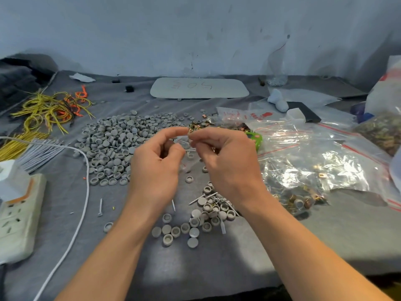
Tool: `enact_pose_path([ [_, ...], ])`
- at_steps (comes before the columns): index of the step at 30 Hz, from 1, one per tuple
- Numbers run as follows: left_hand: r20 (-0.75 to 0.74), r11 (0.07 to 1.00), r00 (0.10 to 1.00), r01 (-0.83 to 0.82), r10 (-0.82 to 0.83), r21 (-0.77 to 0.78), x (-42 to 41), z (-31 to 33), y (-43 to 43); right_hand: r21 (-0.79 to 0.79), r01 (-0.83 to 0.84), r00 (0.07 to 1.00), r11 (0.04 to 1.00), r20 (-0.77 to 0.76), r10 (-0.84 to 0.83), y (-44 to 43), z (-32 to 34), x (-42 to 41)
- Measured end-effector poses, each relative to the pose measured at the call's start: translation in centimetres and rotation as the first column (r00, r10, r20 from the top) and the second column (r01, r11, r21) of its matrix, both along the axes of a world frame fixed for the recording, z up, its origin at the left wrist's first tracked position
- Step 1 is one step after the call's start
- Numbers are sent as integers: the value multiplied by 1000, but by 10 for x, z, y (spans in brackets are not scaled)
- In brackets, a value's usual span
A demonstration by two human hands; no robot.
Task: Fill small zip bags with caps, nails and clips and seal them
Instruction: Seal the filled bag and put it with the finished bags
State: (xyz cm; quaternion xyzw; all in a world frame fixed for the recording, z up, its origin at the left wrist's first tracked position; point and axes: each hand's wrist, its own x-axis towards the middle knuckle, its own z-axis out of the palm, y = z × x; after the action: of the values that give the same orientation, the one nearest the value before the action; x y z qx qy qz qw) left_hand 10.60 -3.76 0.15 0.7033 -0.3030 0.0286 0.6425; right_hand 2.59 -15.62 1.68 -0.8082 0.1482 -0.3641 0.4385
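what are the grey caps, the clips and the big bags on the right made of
Grey caps: likely moulded plastic, matte, uniform colour, hollow undersides.
Clips: probably metal with a brass or copper-toned plating, shiny glints.
Zip bags: thin clear plastic film, glossy, crinkled, with red seal lines.

Person's left hand (155,168) and right hand (230,161), both bare; bare forearms (112,246) extend to the near edge.

- Grey-clothed table (217,268) carries a broad cap pile (112,144).
- Left of the cap pile: tangled wires (47,109), power strip (17,213).
- Behind it: 1 white tray (199,88).
- Right: clear zip bags (314,153).
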Motion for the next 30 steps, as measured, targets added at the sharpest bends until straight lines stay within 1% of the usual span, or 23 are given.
enact_pose_path([
  [4, -13, 1000, 1000, -17, 17, -21, 3, 0, 1, 32, 102, 990, 994, 92, -105, -17, 8, -16],
  [6, -11, 1000, 1000, -17, 17, -16, 5, -1, 2, 38, 160, 985, 986, 57, -162, -29, 8, -24],
  [7, -5, 1000, 1000, -16, 16, -11, 5, -1, 2, 12, 183, 983, 983, -12, -183, -37, 7, -28],
  [8, 6, 1000, 1000, -15, 15, -6, 5, -2, 2, -40, 189, 973, 981, -126, -193, -44, 5, -32],
  [9, 20, 1000, 1000, -11, 11, 0, 3, -2, 2, -111, 171, 941, 979, -276, -195, -51, 1, -36],
  [11, 49, 1000, 999, -2, 1, 15, 0, -2, 0, -216, 81, 808, 973, -557, -191, -62, -9, -41],
  [12, 57, 1000, 998, 1, -3, 21, -1, -1, 0, -236, 35, 741, 971, -645, -184, -65, -13, -43],
  [14, 66, 1000, 998, 8, -10, 29, -3, -1, -1, -258, -44, 663, 965, -730, -165, -67, -18, -44],
  [16, 76, 999, 997, 14, -18, 48, -5, -1, -4, -265, -90, 640, 960, -754, -148, -69, -19, -45],
  [21, 90, 996, 995, 30, -37, 79, -9, -2, -8, -244, -95, 611, 965, -780, -137, -68, -15, -47],
  [24, 98, 995, 994, 29, -38, 94, -9, -4, -9, -295, -99, 571, 950, -799, -189, -65, -12, -42],
  [26, 102, 995, 994, 34, -43, 94, -10, -5, -10, -335, -120, 526, 934, -820, -227, -62, -10, -40],
  [30, 107, 994, 993, 45, -56, 103, -10, -6, -11, -418, -150, 482, 896, -822, -302, -53, -9, -39],
])
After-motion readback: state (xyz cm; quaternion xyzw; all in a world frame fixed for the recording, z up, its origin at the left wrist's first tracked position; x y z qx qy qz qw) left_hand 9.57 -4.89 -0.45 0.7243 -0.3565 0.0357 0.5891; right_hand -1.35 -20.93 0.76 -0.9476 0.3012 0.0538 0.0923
